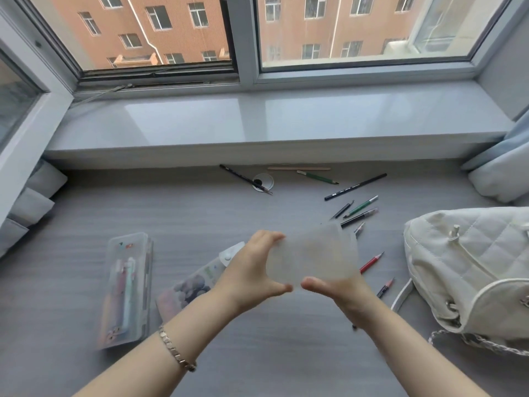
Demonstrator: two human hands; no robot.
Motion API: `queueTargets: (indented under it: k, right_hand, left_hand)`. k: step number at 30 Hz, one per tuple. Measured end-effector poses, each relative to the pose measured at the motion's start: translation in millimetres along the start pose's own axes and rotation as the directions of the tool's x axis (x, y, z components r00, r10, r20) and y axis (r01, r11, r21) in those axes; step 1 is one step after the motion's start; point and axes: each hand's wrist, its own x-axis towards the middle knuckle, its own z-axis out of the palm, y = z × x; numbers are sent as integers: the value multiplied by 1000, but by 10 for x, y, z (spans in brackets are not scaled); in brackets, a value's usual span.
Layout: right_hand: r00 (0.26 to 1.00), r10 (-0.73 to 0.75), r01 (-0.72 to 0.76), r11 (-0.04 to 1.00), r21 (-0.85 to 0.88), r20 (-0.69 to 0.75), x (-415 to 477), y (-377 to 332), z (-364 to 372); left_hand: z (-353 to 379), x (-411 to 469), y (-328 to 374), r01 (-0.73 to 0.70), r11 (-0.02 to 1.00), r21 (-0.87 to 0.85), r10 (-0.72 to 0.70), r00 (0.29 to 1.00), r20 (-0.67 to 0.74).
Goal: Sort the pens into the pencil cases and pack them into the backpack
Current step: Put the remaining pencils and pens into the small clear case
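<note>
Pencil case [315,253] is being pinched edgewise by left hand [252,267] and right hand [343,290], risking slipping onto the desk [286,353].

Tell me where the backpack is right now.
In the head view, the white quilted backpack lies at the far right of the grey desk, past the right hand, a red pencil to its left.

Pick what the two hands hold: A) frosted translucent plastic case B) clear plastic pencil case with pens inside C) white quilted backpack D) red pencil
A: the left hand and the right hand both grip the frosted translucent plastic case, one from either side.
</note>
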Motion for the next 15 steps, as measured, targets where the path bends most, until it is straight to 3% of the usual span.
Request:
queueTargets:
  k: [2, 4, 6, 10, 11, 12, 13, 14, 15]
  right_hand:
    - [954, 108, -179, 953, 244, 278, -58, -85, -112]
    - [860, 115, -351, 841, 413, 497, -77, -140, -234]
    - [825, 211, -466, 778, 420, 525, -63, -189, -252]
    - [791, 490, -562, 819, 117, 366, -75, -205, -27]
    - [810, 504, -547, 834, 75, 300, -78, -201, 38]
    - [839, 495, -518, 854, 50, 226, -79, -196, 95]
    - [867, 475, -485, 874, 36, 152, -79, -196, 139]
    - [888, 453, -457, 889, 36, 84, -72, -187, 165]
    - [905, 426, -426, 904, 26, 10, -59, -174, 181]
  left_hand:
    - [-60, 11, -101, -160, 982, 104, 168, 983, -72]
    - [-118, 47, -215, -317, 913, 255, 366, 914, -176]
    - [-157, 92, -263, -471, 771, 428, 574, 805, -148]
    - [-115, 95, -210, -672, 482, 562, 805, 593, 20]
    - [-84, 91, -197, -656, 485, 578, 800, 600, 10]
    - [-28, 89, -200, -606, 563, 562, 752, 657, -45]
    - [19, 70, -161, -514, 719, 469, 635, 759, -142]
    - [52, 40, -83, -365, 896, 255, 422, 879, -224]
    - [79, 6, 1, -145, 987, -68, 126, 965, -231]
